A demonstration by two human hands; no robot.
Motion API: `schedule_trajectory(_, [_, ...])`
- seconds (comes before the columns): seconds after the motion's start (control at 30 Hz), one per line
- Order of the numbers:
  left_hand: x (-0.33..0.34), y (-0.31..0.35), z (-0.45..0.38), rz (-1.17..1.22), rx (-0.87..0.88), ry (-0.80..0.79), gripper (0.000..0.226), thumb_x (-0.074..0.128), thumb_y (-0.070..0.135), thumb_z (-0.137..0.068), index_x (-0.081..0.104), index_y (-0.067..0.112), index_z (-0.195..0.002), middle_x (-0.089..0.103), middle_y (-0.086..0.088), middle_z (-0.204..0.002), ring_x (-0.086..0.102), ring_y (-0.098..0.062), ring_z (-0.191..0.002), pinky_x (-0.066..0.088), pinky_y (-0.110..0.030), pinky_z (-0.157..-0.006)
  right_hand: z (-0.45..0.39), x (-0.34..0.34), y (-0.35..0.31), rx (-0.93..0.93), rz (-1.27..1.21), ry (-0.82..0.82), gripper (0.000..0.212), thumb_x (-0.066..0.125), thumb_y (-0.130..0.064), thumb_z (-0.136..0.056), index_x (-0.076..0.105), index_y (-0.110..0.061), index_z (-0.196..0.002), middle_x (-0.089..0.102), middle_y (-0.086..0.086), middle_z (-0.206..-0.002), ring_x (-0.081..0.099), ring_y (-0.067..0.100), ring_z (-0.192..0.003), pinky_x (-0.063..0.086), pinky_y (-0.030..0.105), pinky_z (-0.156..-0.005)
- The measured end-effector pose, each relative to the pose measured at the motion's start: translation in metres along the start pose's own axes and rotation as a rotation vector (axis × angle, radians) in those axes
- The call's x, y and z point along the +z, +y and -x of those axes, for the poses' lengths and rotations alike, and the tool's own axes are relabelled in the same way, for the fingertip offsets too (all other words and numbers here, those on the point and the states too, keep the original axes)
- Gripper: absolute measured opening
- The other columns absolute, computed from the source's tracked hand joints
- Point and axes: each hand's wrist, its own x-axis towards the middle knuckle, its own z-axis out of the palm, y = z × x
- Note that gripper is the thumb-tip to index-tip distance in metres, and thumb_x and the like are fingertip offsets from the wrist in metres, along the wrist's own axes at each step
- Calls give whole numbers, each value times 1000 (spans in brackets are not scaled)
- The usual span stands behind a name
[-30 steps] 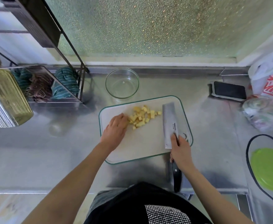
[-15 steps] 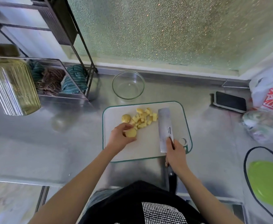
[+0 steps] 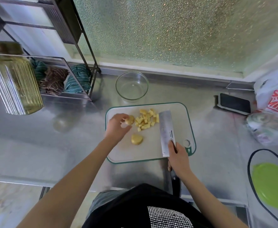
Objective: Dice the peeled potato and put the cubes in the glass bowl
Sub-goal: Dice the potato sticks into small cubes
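Head view. Board (image 3: 181,122): heap of cubes (image 3: 145,120); one uncut potato piece (image 3: 137,139) lying flat, apart from the heap. Left hand (image 3: 117,127): fingers pinching a second piece (image 3: 129,120). Right hand (image 3: 178,156): wrapped round cleaver (image 3: 166,131), blade resting on board. Bowl (image 3: 132,85): behind board, empty. Progress: roughly half diced; two pieces and all transfer outstanding.

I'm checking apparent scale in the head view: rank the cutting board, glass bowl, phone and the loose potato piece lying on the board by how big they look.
1. Cutting board
2. Glass bowl
3. Phone, not far behind the bowl, so this placing is unsure
4. Potato piece
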Motion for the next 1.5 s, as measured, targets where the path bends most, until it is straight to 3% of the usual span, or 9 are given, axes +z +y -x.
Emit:
schedule_trajectory(0.07, [1,-4,-16,-129,21,-44,52,71,16,-79,53,12,-128,51,-8,-130,48,-23,-112,35,-29,-100,0,-1,-1,11,2,0,41,39,-34,-100,38,-8,-68,41,7,-42,39,15,-27,34,21,-33])
schedule_trajectory(0.13, [4,-7,-27,-361,88,-152,54,62,21,-86,43,13,-136,42,-6,-141,35,-28,-127,28,-34,-106,-2,-3,0,15,4,3,41,39,-34,-100,38,-8,-68,41,9,-43,39,15,-27,34,22,-33])
schedule_trajectory(0.27, [10,-10,-26,-634,282,-202,42,51,24,-92,46,9,-131,45,-8,-136,37,-30,-122,36,-39,-96,-7,-3,4,55,-7,23,42,39,-37,-100,38,-8,-70,40,11,-45,40,19,-29,33,22,-33])
schedule_trajectory(0.37, [11,-10,-21,-594,338,-194,35,56,23,-89,54,4,-119,52,-14,-123,44,-34,-114,38,-40,-91,-11,-3,6,70,-17,27,42,40,-38,-99,38,-8,-71,40,12,-47,40,21,-30,33,21,-34])
schedule_trajectory(0.53, [11,-1,-21,-439,78,-225,47,68,21,-75,49,8,-116,47,-10,-116,40,-28,-106,35,-31,-88,-16,1,1,63,-27,33,40,42,-37,-99,40,-7,-72,41,13,-48,40,18,-29,34,22,-33])
schedule_trajectory(0.67, [6,4,-26,-431,17,-315,54,75,22,-67,48,10,-112,47,-8,-112,41,-27,-104,34,-27,-82,-17,3,-4,50,-27,20,40,41,-37,-99,40,-8,-71,43,14,-52,40,16,-29,34,22,-32])
schedule_trajectory(1.03, [-3,-1,-14,-423,62,-342,48,75,22,-63,55,15,-107,52,-6,-106,45,-25,-101,42,-33,-84,-9,2,-4,43,-57,-2,41,40,-38,-99,37,-11,-69,41,9,-48,40,17,-30,34,22,-33])
schedule_trajectory(1.23, [1,-6,0,-447,134,-231,36,65,24,-83,54,10,-114,52,-9,-111,45,-27,-103,38,-32,-88,-10,3,-4,38,-42,-3,40,40,-37,-100,38,-14,-67,41,6,-45,40,18,-30,34,23,-35])
schedule_trajectory(1.5, [7,-1,6,-625,168,-233,34,59,19,-80,53,7,-112,53,-10,-113,44,-28,-102,37,-30,-83,-8,2,-2,36,-4,-16,40,40,-36,-99,35,-12,-68,40,7,-45,40,18,-29,35,22,-35])
